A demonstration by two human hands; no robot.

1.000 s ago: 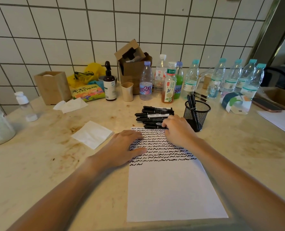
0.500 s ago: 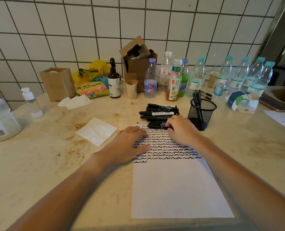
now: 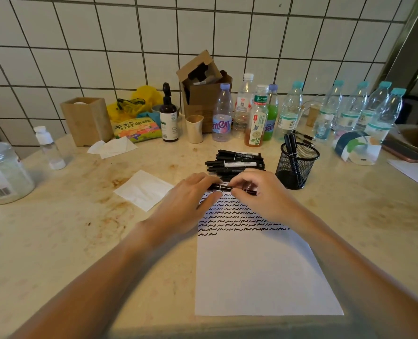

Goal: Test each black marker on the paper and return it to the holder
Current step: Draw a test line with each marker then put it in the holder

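Above the paper point(image 3: 264, 272), both hands pinch one marker point(image 3: 224, 187) (held level).

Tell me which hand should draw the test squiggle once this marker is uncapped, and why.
Right, probably. The right hand grips the marker by its longer end and sits nearer the mesh holder. The left hand pinches the other end, likely the cap, and can then steady the paper.

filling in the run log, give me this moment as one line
step: uncapping next marker | left hand: grips black marker | right hand: grips same marker | over paper | mesh holder: few markers in
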